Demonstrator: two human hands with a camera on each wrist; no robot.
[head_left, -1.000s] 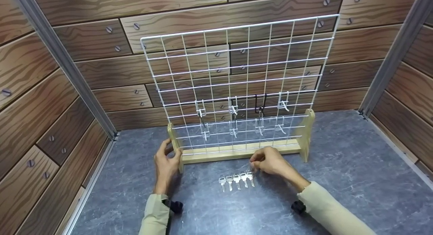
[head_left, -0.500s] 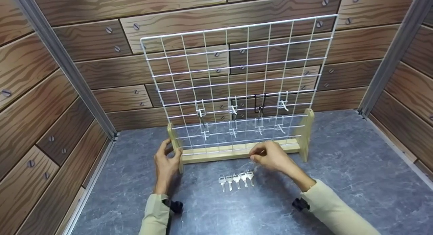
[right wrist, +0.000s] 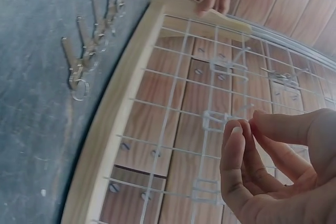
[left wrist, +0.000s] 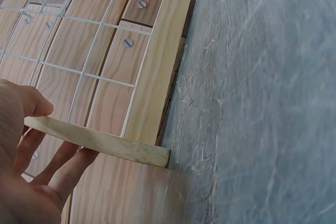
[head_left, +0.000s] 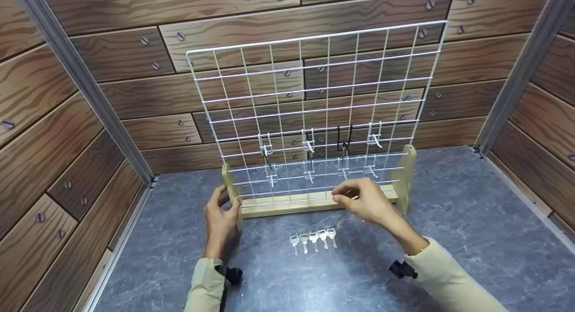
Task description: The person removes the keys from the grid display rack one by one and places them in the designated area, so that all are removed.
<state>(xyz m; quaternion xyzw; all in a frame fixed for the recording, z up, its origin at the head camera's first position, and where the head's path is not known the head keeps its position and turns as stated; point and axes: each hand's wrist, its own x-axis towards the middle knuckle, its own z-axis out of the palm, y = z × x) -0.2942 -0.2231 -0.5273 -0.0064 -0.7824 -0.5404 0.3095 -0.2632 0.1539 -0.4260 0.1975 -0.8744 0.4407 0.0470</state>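
Note:
My left hand (head_left: 221, 220) grips the left upright of the wooden stand (head_left: 292, 207), thumb on one face and fingers on the other, as the left wrist view shows. The stand carries a white wire grid (head_left: 314, 83). My right hand (head_left: 366, 202) hovers before the stand's base rail, fingers loosely curled and thumb close to the index fingertip. Nothing shows between those fingertips in the right wrist view. Below it several silver keys (head_left: 313, 241) lie in a row on the table; in the right wrist view they bear small rings (right wrist: 80, 90).
Two rows of hooks hang on the lower grid, including a white hook (head_left: 374, 139) and a black hook (head_left: 344, 139). The grey marbled table (head_left: 467, 222) is bounded by wood-patterned walls (head_left: 359, 6) with metal corner posts (head_left: 85, 83).
My right hand has risen from the right end of the key row, moving away from the table. The keys stay in place. My left hand keeps its grip on the stand.

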